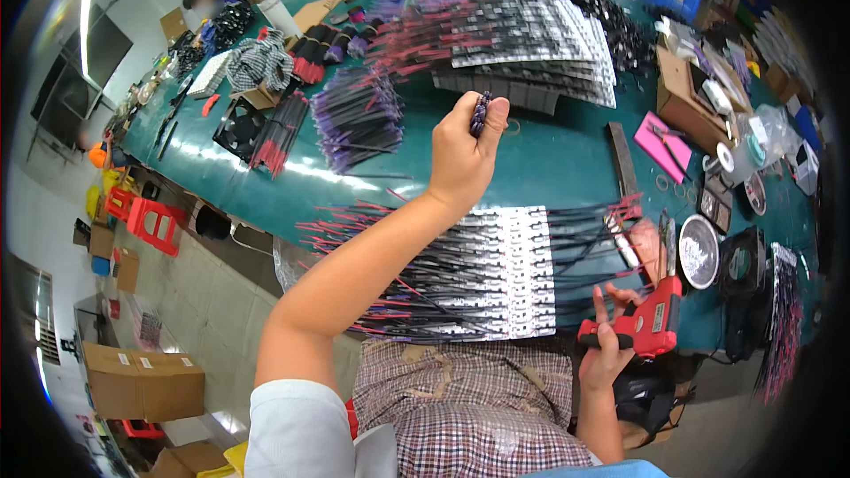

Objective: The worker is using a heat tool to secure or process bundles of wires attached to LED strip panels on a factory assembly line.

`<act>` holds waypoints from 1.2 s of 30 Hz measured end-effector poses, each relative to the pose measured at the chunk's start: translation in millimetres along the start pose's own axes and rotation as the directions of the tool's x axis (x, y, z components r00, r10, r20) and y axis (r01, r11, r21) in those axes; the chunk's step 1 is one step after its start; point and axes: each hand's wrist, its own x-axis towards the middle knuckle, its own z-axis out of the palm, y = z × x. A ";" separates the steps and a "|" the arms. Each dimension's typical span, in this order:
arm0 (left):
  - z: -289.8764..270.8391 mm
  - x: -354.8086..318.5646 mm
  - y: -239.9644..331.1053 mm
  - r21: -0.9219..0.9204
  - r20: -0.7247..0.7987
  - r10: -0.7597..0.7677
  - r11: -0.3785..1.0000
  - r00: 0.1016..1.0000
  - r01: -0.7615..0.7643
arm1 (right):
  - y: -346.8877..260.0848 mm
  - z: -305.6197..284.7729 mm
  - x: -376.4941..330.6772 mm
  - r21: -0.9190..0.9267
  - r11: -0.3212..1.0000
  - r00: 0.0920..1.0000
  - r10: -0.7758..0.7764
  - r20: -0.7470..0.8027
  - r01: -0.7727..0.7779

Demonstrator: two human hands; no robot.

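Observation:
My left hand [467,146] is raised over the middle of the table, its fingers closed around a dark purple-black wire bundle [481,115] seen nearly end-on. Below that forearm lies a white board [518,274] of small parts, with rows of black wires [434,288] tipped red and purple running out on both sides. At the table's front edge on the right, my right hand [606,345] grips the black handle of a red gun-shaped tool [657,323]. This tool has a metal barrel pointing away from me, and it looks like a soldering gun. Some fingers stretch out beside it.
Stacked wired boards [540,44] stand at the back, beside purple-black wire bundles [354,119]. On the right are a dark bar [622,159], pliers on a pink pad [662,146], a metal bowl [699,250], a wire spool [724,158] and a cardboard box [686,102].

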 end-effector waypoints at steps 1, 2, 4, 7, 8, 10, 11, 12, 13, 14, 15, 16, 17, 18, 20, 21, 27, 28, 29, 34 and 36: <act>-0.3 -5.1 -24.2 0.001 0.014 -0.027 1.000 1.000 0.027 | -1.0 1.3 1.4 0.012 1.000 1.000 -0.011 0.016 0.011; -0.9 -13.6 -47.9 0.149 0.079 -0.033 0.989 0.996 0.021 | -2.7 0.6 2.8 0.021 1.000 0.999 -0.015 0.030 0.014; -0.7 -22.6 -71.3 0.277 0.159 -0.144 0.956 0.977 0.096 | -8.0 6.4 7.3 0.039 0.999 0.999 -0.026 0.021 0.025; 4.9 -16.6 -70.7 0.341 0.214 -0.083 0.940 0.973 0.005 | -14.4 9.8 14.0 0.015 1.000 1.000 -0.002 0.031 0.001; 8.4 -10.9 -64.5 0.342 0.213 -0.039 0.939 0.976 -0.038 | -17.5 12.8 15.4 0.004 1.000 1.000 0.010 0.013 -0.010; 7.6 1.5 -48.2 0.421 0.294 0.012 0.896 0.956 -0.141 | -24.3 11.1 16.6 -0.016 0.998 0.994 0.068 0.084 -0.067; 8.5 6.8 -36.9 0.420 0.338 0.010 0.893 0.941 -0.161 | -29.2 15.8 17.6 -0.043 0.994 0.993 0.107 0.042 -0.105; 4.7 10.6 -25.0 0.423 0.347 -0.009 0.894 0.938 -0.148 | -32.6 16.5 16.8 -0.048 0.991 0.992 0.125 0.032 -0.124; -0.7 13.5 -12.8 0.499 0.481 -0.131 0.854 0.867 -0.147 | -37.0 17.4 15.8 -0.095 0.984 0.986 0.156 0.054 -0.150; -5.3 14.6 -4.3 0.565 0.590 -0.254 0.808 0.766 -0.167 | -42.1 18.5 16.0 -0.143 0.975 0.980 0.182 0.075 -0.171; -10.8 11.6 -0.2 0.616 0.621 -0.339 0.769 0.707 -0.171 | -46.4 25.9 14.6 -0.191 0.958 0.975 0.222 0.016 -0.215; -15.5 5.4 -1.1 0.617 0.622 -0.347 0.769 0.702 -0.166 | -48.7 26.2 13.1 -0.193 0.955 0.973 0.231 0.013 -0.224; -20.4 -3.2 -4.0 0.615 0.648 -0.367 0.769 0.667 -0.175 | -50.8 25.6 9.4 -0.261 0.922 0.954 0.300 0.014 -0.286; -24.2 -11.5 -7.9 0.612 0.674 -0.386 0.769 0.630 -0.184 | -52.8 25.8 6.7 -0.328 0.880 0.930 0.367 0.010 -0.344; -28.3 -22.4 -13.7 0.581 0.667 -0.380 0.804 0.641 -0.128 | -55.7 30.1 4.1 -0.357 0.847 0.911 0.412 -0.025 -0.393; -28.5 -24.3 -14.2 0.585 0.657 -0.379 0.801 0.652 -0.123 | -56.2 30.9 3.5 -0.354 0.848 0.903 0.429 0.022 -0.394; -20.4 -28.1 -24.9 0.612 0.670 -0.360 0.764 0.650 -0.207 | -57.8 37.1 4.7 -0.373 0.809 0.864 0.503 0.039 -0.454; -18.6 -29.4 -26.6 0.605 0.667 -0.351 0.770 0.657 -0.202 | -54.4 36.7 3.5 -0.427 0.786 0.867 0.498 0.009 -0.447; -18.3 -30.7 -27.1 0.602 0.661 -0.344 0.774 0.667 -0.196 | -51.8 36.8 2.6 -0.478 0.761 0.871 0.492 -0.015 -0.438; -15.8 -35.5 -31.3 0.597 0.633 -0.351 0.789 0.690 -0.146 | -40.3 43.4 3.5 -0.545 0.724 0.866 0.500 -0.007 -0.423; -16.4 -36.5 -31.6 0.608 0.633 -0.366 0.780 0.682 -0.145 | -33.9 39.4 0.0 -0.513 0.738 0.867 0.498 -0.025 -0.438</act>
